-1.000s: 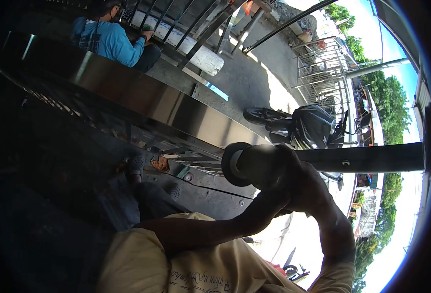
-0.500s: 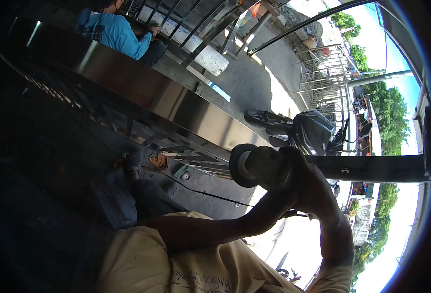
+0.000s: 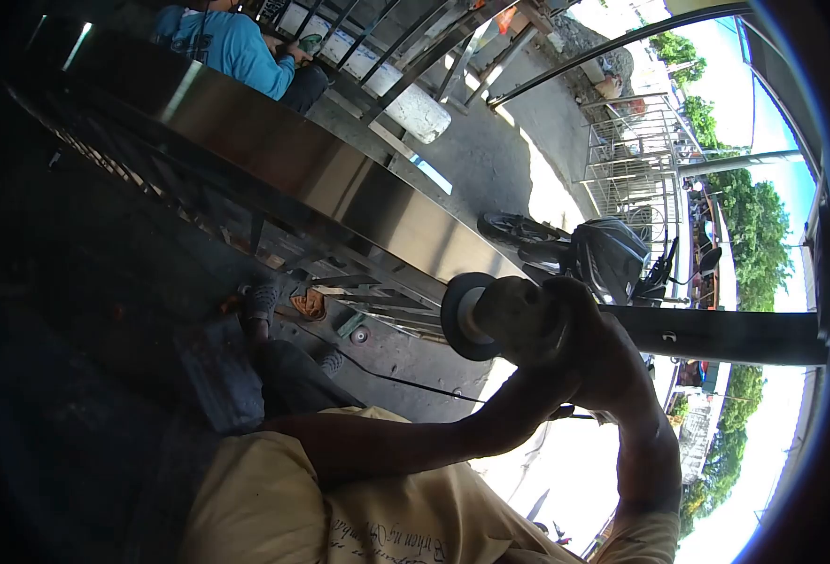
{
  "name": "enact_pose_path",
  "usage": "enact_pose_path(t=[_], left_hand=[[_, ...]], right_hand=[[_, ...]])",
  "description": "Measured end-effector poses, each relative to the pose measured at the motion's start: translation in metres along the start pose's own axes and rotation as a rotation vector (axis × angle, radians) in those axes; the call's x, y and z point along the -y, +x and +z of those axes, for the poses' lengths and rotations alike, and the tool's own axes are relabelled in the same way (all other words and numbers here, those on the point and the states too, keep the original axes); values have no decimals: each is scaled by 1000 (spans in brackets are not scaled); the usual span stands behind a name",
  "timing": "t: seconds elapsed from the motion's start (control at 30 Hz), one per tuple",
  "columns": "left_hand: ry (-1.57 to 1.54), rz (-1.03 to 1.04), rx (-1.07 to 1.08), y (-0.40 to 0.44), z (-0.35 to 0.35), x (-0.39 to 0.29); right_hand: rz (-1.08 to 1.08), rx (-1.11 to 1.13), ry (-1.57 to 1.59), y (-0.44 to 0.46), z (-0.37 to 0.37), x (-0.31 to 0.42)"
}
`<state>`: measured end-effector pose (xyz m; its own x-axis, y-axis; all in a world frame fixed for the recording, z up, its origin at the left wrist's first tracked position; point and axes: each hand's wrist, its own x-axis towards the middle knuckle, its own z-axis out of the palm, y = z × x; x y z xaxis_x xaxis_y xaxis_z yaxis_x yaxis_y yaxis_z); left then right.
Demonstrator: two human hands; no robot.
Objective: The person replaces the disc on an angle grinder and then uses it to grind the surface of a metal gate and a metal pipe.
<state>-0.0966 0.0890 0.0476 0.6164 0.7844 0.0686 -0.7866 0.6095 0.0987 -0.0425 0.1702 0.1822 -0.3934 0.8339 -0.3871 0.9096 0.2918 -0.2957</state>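
A hand-held grinder (image 3: 518, 315) with a round, dark disc (image 3: 464, 317) is in both my hands. My right hand (image 3: 607, 343) is wrapped round the tool's body, its fingers over the upper side. Coming in from the left, my left hand (image 3: 556, 376) is closed round the lower side; its fingers are dark and partly hidden. The disc lies at the near edge of a long, shiny metal band (image 3: 377, 202), by its right end. Whether they touch I cannot tell. Below the band runs a dark barred frame (image 3: 255, 230).
A person in a blue top (image 3: 236, 52) sits behind the band near metal bars. A parked motorcycle (image 3: 607, 258) stands beyond it. A dark post (image 3: 725, 336) crosses at the right. A black cord (image 3: 405, 382) runs over the floor near my feet.
The view has shifted slightly, so the band and background sit a little differently. Compared with the earliest frame, the grinder and my hands appear slightly farther right. Both hands keep their hold.
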Motion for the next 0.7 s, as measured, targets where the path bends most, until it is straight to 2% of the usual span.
enact_pose_path(t=[0.17, 0.27, 0.37, 0.47, 0.57, 0.6, 0.7], left_hand=[[59, 58, -19, -2, -4, -8], [-13, -20, -18, -1, 7, -1], [2, -10, 65, 10, -2, 15], [108, -4, -10, -3, 0, -8], [50, 20, 7, -3, -6, -5], [46, -9, -24, -1, -3, 0], [-4, -110, 74, 2, -5, 20]], right_hand=[[-24, 45, 46, 15, -6, 13], [-24, 8, -4, 3, -6, 8], [-5, -6, 1, -5, -5, -5], [-23, 10, 38, 4, -5, 5], [-11, -9, 71, 5, 2, 1], [-22, -29, 81, -1, 2, -4], [40, -58, 52, -22, 5, -8]])
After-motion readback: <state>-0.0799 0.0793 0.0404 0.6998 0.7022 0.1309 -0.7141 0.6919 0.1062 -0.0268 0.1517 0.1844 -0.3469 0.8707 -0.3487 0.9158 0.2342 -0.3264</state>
